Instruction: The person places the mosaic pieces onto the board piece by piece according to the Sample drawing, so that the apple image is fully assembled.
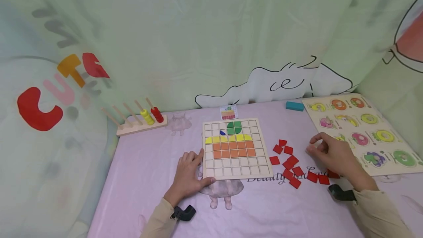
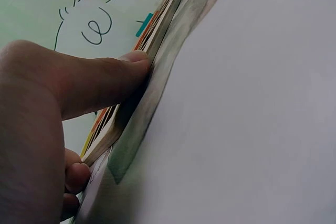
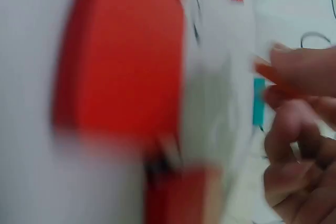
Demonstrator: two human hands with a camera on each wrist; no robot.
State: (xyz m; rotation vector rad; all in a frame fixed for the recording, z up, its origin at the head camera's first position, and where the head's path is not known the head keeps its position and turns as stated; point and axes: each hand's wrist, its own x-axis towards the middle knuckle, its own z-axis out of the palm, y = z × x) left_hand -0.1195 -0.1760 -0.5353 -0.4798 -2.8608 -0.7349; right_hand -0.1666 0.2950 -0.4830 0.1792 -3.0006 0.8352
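Observation:
A square wooden grid board point(image 1: 232, 172) lies on the cloth in the head view, with green, blue, yellow and orange pieces in its upper cells. My left hand point(image 1: 187, 173) holds the board at its lower left corner, thumb on the near edge and fingers at the left side. In the left wrist view the thumb point(image 2: 113, 80) presses against the board's edge. My right hand point(image 1: 333, 153) is raised right of the loose red tiles point(image 1: 290, 162). Between its thumb and finger it pinches a small orange-red tile point(image 3: 275, 78), seen in the right wrist view.
A small pattern card point(image 1: 228, 112) lies behind the board. A wooden peg stand point(image 1: 142, 126) with yellow and red beads stands back left. At the right are a fruit puzzle board point(image 1: 357, 120) and a teal block point(image 1: 295, 106). Fabric walls point(image 1: 211, 39) rise behind the cloth.

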